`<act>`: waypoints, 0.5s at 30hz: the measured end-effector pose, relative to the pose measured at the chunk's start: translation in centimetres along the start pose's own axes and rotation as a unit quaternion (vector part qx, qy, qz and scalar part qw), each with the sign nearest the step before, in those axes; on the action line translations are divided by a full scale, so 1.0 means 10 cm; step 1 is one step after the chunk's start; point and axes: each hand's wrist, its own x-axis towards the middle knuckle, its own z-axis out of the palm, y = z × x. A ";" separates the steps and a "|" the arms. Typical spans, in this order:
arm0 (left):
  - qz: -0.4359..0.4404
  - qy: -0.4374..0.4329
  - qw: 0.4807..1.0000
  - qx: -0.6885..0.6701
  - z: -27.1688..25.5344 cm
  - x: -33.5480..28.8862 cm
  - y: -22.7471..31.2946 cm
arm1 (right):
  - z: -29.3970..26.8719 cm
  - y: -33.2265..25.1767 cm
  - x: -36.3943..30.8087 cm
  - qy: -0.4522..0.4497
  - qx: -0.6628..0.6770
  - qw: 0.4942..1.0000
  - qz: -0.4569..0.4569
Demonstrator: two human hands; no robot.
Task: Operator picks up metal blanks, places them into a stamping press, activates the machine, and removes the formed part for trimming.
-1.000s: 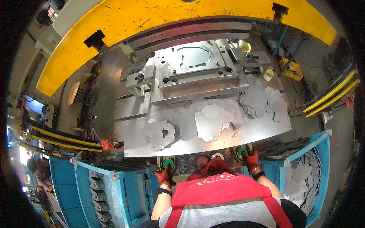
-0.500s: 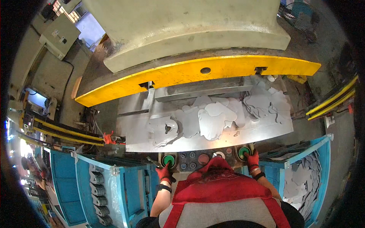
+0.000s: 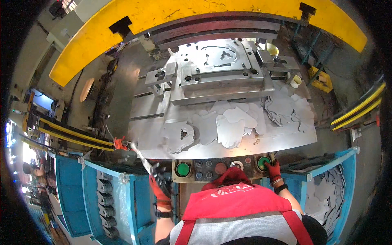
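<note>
My left hand (image 3: pixel 160 188), in a red and black glove, is closed around a thin pale rod-like tool (image 3: pixel 141 157), blurred by motion. The tool points up and left toward the front edge of the press bed. My gloved right hand (image 3: pixel 275 171) is at the right green push button (image 3: pixel 263 163), its thumb over the button and its fingers around the outer side of the housing. On the control panel's left end, the other green button (image 3: pixel 182 169) is untouched. Beyond stands a steel die (image 3: pixel 220 77) with a cut-out shape on its upper plate.
Flat grey metal pieces (image 3: pixel 234 126) lie heaped on the press bed (image 3: pixel 286 143). A yellow press ram (image 3: pixel 212 9) hangs above the die. Blue bins flank me, with stacked parts (image 3: pixel 105 204) at left and sheet scraps (image 3: pixel 326 196) at right. Yellow guard bars (image 3: pixel 77 136) stand left.
The yellow ram has risen, uncovering the die. My left hand has come off the left green button and moved down and left with the rod. My right hand stays at its button.
</note>
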 end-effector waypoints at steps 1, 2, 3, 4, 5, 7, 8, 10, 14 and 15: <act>0.019 0.005 0.997 0.069 0.43 0.06 0.18 | 0.00 0.12 0.07 -0.001 0.008 1.000 -0.005; 0.030 -0.033 0.998 0.040 0.83 0.12 0.34 | -0.01 0.14 0.08 -0.008 0.018 1.000 0.008; -0.005 -0.098 0.992 0.077 1.06 0.25 0.43 | -0.02 0.11 0.06 -0.016 0.028 0.999 0.023; 0.244 -0.163 0.902 0.316 1.26 0.41 0.42 | -0.02 0.05 0.03 -0.023 0.040 0.998 0.039; 0.062 -0.202 0.949 0.234 1.57 0.54 0.54 | -0.04 0.08 0.01 -0.021 0.051 0.998 0.038; -0.126 -0.233 0.963 0.050 1.91 0.83 0.45 | -0.03 0.08 0.00 -0.028 0.073 0.997 0.030; -0.174 -0.263 0.948 0.040 2.12 0.98 0.47 | -0.04 0.12 0.00 -0.041 0.099 0.994 0.015; -0.139 -0.277 0.948 0.071 2.64 1.19 0.51 | -0.08 0.25 0.00 -0.060 0.149 0.987 -0.015; -0.143 -0.266 0.949 0.088 3.05 1.87 0.18 | -0.24 -0.22 -0.34 0.091 -0.163 0.982 -0.011; -0.137 -0.266 0.951 0.082 3.06 1.95 0.10 | -0.28 -0.44 -0.49 0.112 -0.145 0.981 -0.064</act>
